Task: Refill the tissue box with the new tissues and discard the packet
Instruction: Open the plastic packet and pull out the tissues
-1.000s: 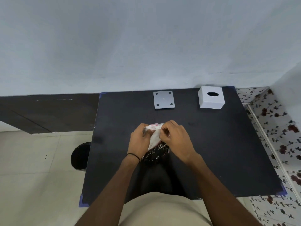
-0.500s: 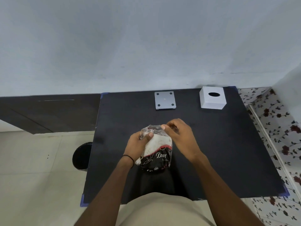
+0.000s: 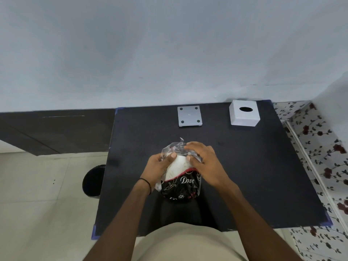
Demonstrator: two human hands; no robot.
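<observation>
A tissue packet point(image 3: 181, 185), black with white lettering and a clear torn top, stands in the middle of the black table point(image 3: 254, 176). White tissues point(image 3: 178, 165) show through its opened upper part. My left hand point(image 3: 159, 167) grips the packet's left side, thumb on the tissues. My right hand point(image 3: 202, 162) holds the clear plastic at the top right. The white tissue box cover point(image 3: 244, 113), with an oval hole on top, sits at the table's far right. Its grey base plate point(image 3: 189, 116) lies apart, at the far middle.
A black waste bin point(image 3: 92, 180) stands on the tiled floor left of the table. A dark counter point(image 3: 52, 129) runs along the wall at the left. A flower-patterned surface point(image 3: 320, 147) borders the table on the right.
The packet's clear top has been torn open wider and white tissues are more exposed. My right hand moved down onto the plastic at the packet's top right; the left still grips its side.
</observation>
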